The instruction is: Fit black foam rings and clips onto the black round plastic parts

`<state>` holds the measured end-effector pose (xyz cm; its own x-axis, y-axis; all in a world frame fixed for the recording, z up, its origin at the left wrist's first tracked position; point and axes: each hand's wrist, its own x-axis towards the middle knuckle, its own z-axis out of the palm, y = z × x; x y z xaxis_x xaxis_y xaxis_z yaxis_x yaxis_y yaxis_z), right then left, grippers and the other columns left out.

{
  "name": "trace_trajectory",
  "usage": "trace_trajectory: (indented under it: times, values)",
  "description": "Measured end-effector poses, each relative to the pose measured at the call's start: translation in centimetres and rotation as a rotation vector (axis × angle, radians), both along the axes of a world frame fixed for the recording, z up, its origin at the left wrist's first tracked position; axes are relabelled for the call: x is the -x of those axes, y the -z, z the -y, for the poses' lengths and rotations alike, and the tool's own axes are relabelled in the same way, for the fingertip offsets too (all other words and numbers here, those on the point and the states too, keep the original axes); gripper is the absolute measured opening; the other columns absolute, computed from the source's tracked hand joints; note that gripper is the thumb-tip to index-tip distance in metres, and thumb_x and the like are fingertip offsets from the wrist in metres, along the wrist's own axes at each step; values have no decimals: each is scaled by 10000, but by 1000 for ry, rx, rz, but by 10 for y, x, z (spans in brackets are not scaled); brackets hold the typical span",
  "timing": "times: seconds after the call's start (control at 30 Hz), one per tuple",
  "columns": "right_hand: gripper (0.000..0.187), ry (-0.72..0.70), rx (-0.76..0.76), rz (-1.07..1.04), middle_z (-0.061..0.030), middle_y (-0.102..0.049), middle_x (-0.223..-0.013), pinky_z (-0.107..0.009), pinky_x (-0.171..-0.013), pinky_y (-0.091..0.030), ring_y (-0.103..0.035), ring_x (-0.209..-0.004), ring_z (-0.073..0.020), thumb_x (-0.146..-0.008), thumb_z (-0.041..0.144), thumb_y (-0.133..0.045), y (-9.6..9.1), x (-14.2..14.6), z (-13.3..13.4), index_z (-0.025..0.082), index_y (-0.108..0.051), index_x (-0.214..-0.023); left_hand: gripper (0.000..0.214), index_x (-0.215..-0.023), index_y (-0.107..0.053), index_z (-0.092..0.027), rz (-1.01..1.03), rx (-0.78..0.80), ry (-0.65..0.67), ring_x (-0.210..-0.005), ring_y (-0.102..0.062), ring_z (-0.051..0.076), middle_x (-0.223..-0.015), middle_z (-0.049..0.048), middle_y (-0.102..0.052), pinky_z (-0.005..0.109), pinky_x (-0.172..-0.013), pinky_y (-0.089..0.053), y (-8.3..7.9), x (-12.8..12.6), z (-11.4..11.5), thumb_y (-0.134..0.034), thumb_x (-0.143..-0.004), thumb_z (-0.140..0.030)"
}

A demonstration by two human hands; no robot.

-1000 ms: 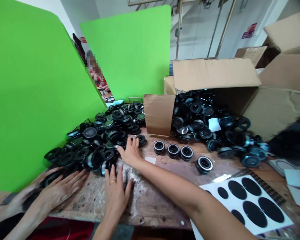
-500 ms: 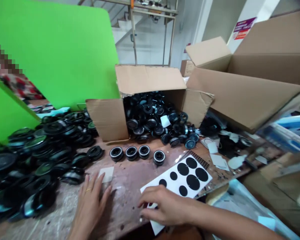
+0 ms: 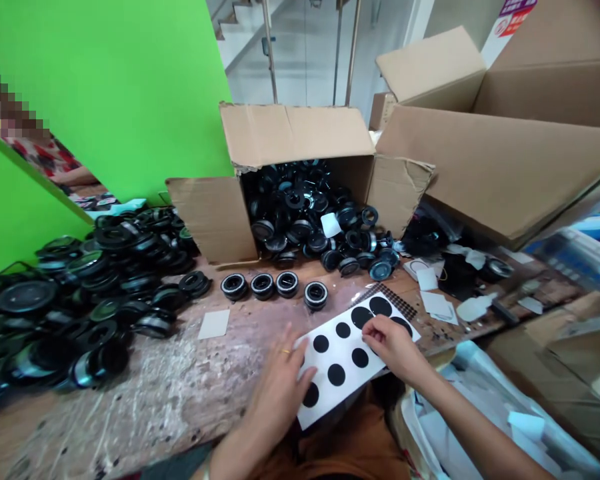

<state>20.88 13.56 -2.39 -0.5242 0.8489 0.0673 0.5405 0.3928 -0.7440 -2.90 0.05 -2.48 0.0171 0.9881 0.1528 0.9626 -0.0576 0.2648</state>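
A white sheet with several black round stickers (image 3: 336,375) lies at the front edge of the table, slanting up to the right. My left hand (image 3: 280,380) rests at the sheet's left edge, thumb and fingers apart, slightly blurred. Over the upper right of the sheet, my right hand (image 3: 393,345) has thumb and forefinger pinched together at the large black circles. Whatever is between those fingertips is hidden. Behind the sheet stand several black lens rings with silver rims (image 3: 315,295) in a row. A small white square of paper (image 3: 214,325) lies flat to the left.
A tipped cardboard box (image 3: 300,137) spills black rings onto the table. More black rings (image 3: 115,287) are piled at left. A large open carton (image 3: 505,167) stands at right, near a small white bottle (image 3: 475,307). Behind a green panel (image 3: 105,100), another person is partly visible.
My left hand has moved right, from near the paper square to the sheet. My right hand has moved up and right across the sheet, to the large circles. The view has tilted down.
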Motion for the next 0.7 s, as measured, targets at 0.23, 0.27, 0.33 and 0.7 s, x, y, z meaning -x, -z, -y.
trace_trajectory:
  times: [0.23, 0.27, 0.33, 0.7]
  values:
    - [117, 83, -152, 259, -53, -569, -801, -288, -709, -398, -544, -726, -181, -790, 94, -500, 8, 7, -39, 170, -588, -772, 504, -1351, -447, -114, 126, 46, 192, -1402, -291, 289, -1453, 165, -428, 489, -1133, -323, 9, -66, -36, -565, -878, -240]
    - [112, 79, -148, 264, -56, -574, -804, -284, -709, -399, -546, -726, -179, -785, 90, -509, 9, 6, -45, 166, -591, -774, 525, -1359, -436, -100, 133, 50, 198, -1405, -281, 296, -1458, 178, -415, 490, -1136, -316, 11, -70, -42, -573, -875, -252]
    - [94, 56, -139, 272, -57, -584, -824, -270, -701, -402, -550, -726, -173, -775, 96, -538, 8, 6, -55, 163, -601, -791, 595, -1373, -413, -73, 143, 70, 190, -1404, -275, 317, -1465, 205, -391, 490, -1137, -313, 14, -74, -52, -609, -854, -287]
    - [125, -161, -27, 330, 9, -585, -639, -217, -574, -332, -517, -608, -129, -660, 38, -595, -5, 25, -84, 161, -581, -683, 741, -1405, -379, -163, 206, 124, 207, -1259, -421, 306, -1414, 132, -420, 440, -1079, -374, 8, -60, -62, -703, -769, -359]
